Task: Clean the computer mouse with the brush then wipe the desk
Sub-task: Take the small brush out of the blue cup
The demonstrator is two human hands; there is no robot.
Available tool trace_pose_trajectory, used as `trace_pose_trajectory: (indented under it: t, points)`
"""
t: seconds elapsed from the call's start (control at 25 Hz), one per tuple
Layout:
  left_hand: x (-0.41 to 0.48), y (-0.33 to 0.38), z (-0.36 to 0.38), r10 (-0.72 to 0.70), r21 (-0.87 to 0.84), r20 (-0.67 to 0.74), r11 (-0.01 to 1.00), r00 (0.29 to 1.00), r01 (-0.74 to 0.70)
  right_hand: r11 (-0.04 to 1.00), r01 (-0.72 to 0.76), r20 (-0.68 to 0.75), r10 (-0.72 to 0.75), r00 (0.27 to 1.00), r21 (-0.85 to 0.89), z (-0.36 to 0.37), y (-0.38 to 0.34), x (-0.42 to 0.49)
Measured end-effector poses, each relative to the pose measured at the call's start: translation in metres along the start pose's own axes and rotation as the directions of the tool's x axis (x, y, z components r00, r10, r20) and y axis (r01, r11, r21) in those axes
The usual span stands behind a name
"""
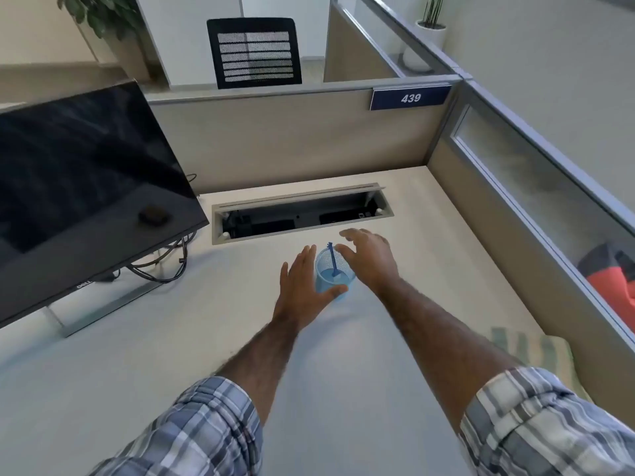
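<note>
**Reaching for the brush: cleaning not yet begun**

Closing in on the blue mesh cup [324, 285] now, both hands at once. The left hand [300, 290] sits against the cup's left wall, fingers [307, 259] straight up its side and the thumb hooked round its near face, so it is grasping the cup to steady it. The right hand [369, 257] hovers just right of the cup and over its rim, fingers [352, 235] spread and released, holding nothing. The brush [332, 261] stands inside the cup, its blue handle leaning up past the far rim, just beside the right thumb but apart from it.

Beyond the cup lies the open cable hatch [299, 211], and far left of it stands the dark monitor [86, 183]. Well to the cup's near right, a striped cloth [536, 348] rests at the table [206, 338] edge, untouched.

As I read it, this is the very start: the brush is not yet lifted, the mouse is nowhere I can pick out with certainty, and brushing it and wiping the table are all still ahead.
</note>
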State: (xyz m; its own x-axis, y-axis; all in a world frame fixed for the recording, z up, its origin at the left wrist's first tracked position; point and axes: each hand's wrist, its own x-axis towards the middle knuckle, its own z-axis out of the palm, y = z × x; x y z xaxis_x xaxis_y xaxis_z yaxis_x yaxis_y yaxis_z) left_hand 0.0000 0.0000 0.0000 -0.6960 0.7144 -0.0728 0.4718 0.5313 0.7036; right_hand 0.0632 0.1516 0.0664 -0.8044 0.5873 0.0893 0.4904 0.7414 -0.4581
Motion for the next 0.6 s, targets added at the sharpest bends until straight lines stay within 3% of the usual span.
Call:
trace_pose_trajectory:
  t: [0.24, 0.6]
  points:
    - [0.006, 0.0, 0.006, 0.029, -0.015, -0.028, 0.999, 0.999, -0.03, 0.993, -0.075, 0.129, 0.064, 0.99, 0.089, 0.007, -0.009, 0.011]
    - [0.01, -0.003, 0.003, 0.053, 0.016, -0.02, 0.998, 0.998, -0.053, 0.988, -0.071, 0.16, 0.049, 0.986, 0.136, 0.017, -0.014, 0.021]
